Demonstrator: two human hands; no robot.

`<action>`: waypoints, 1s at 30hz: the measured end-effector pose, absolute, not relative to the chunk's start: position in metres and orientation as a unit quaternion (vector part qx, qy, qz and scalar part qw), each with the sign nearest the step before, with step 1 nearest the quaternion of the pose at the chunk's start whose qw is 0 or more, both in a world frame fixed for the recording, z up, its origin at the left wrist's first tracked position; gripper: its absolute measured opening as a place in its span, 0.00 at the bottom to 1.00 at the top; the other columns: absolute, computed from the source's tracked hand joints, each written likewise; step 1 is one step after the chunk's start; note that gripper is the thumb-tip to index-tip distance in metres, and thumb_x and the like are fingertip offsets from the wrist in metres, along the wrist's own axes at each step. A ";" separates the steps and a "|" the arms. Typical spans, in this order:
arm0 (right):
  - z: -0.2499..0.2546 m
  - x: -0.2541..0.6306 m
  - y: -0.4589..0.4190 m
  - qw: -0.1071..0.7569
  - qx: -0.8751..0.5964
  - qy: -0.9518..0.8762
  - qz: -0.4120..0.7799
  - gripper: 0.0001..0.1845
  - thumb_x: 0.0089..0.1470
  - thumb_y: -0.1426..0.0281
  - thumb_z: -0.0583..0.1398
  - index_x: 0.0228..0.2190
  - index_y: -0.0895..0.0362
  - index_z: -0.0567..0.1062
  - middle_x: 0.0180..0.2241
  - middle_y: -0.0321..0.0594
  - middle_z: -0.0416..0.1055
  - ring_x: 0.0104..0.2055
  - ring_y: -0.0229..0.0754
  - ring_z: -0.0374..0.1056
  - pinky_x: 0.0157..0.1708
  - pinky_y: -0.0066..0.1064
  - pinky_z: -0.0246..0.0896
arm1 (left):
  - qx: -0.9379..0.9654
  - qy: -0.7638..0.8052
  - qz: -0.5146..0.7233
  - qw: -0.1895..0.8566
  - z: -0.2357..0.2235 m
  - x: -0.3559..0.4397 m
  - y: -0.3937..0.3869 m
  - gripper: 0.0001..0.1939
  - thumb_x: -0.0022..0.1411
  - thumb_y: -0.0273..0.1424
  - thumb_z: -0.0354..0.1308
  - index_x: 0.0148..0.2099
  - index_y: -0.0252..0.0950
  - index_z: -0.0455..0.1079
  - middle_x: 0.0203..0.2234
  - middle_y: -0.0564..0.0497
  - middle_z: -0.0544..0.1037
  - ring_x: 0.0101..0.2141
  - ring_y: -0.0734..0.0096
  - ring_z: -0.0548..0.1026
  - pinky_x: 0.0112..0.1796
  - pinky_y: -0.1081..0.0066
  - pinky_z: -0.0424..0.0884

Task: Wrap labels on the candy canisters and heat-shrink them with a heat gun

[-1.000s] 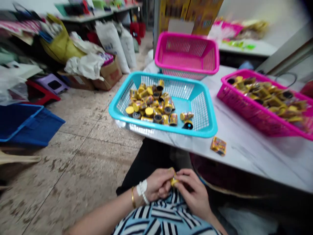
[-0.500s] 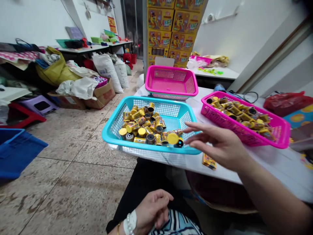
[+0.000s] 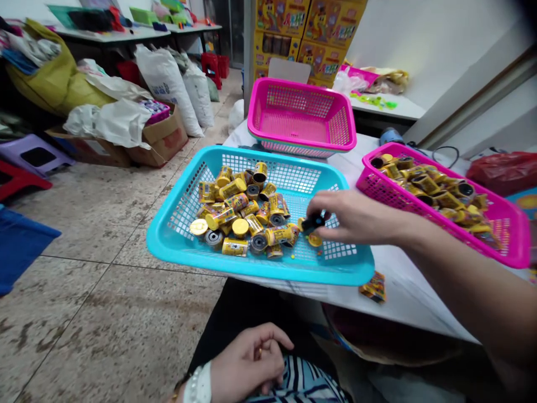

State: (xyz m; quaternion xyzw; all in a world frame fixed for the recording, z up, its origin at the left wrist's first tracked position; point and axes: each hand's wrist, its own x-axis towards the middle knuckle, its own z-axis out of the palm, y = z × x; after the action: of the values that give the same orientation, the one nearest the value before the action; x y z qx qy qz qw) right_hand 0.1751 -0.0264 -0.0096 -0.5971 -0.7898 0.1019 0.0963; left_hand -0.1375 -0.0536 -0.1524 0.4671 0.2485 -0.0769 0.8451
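On my lap, my left hand (image 3: 255, 355) rests with its fingers loosely curled; nothing shows in it. My right hand (image 3: 342, 215) reaches into the right end of a blue plastic basket (image 3: 260, 273). Between its thumb and fingers is a small black cylindrical piece (image 3: 312, 223), partly covered by the fingers. Several small yellow printed canisters (image 3: 239, 201) lie in a heap in the basket's left and middle, some with yellow lids, others showing dark hollow ends. A yellow lid-like disc (image 3: 314, 239) lies just below the right fingertips, near tiny coloured bits.
A pink basket (image 3: 444, 242) of similar canisters stands at right. Behind the blue basket sits a stacked pink basket (image 3: 302, 88). A small yellow printed box (image 3: 373, 286) lies at the table's (image 3: 403, 305) front edge. Yellow cartons (image 3: 331, 31) rise behind; white sacks (image 3: 165, 92) stand on the floor.
My right hand has come down from above the basket's right end and closed on the black piece. Canisters there have shifted. The view has tilted downward; my left hand stays on my lap.
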 end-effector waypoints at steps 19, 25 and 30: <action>0.015 0.196 -0.065 0.362 -0.721 -0.575 0.134 0.10 0.55 0.63 0.63 0.26 0.56 0.74 0.20 0.32 0.70 0.20 0.34 0.66 0.21 0.27 0.58 | 0.659 0.150 -0.074 0.733 -0.107 -0.115 -0.040 0.16 0.58 0.38 0.65 0.45 0.34 0.77 0.28 0.50 0.78 0.25 0.75 0.70 0.28 0.75 0.64; 0.027 0.187 -0.094 0.269 -0.707 -0.654 0.021 0.02 0.53 0.70 0.62 0.30 0.56 0.75 0.24 0.35 0.71 0.25 0.37 0.67 0.27 0.29 0.60 | 0.721 0.183 -0.050 0.667 -0.108 -0.117 -0.038 0.12 0.59 0.34 0.62 0.45 0.35 0.76 0.28 0.52 0.76 0.28 0.75 0.70 0.30 0.76 0.64; 0.010 0.152 -0.052 -0.061 -0.617 -0.784 0.042 0.06 0.52 0.73 0.61 0.29 0.57 0.80 0.29 0.42 0.77 0.30 0.41 0.72 0.29 0.30 0.60 | 0.745 0.184 -0.042 0.640 -0.099 -0.107 -0.047 0.15 0.59 0.37 0.62 0.45 0.34 0.76 0.28 0.51 0.77 0.27 0.75 0.69 0.28 0.77 0.62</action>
State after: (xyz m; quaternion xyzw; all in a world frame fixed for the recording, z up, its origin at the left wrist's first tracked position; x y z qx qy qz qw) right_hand 0.1523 -0.0515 0.0105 -0.6169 -0.7836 0.0418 -0.0607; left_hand -0.1074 -0.0474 -0.0991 0.7446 0.1838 -0.0419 0.6404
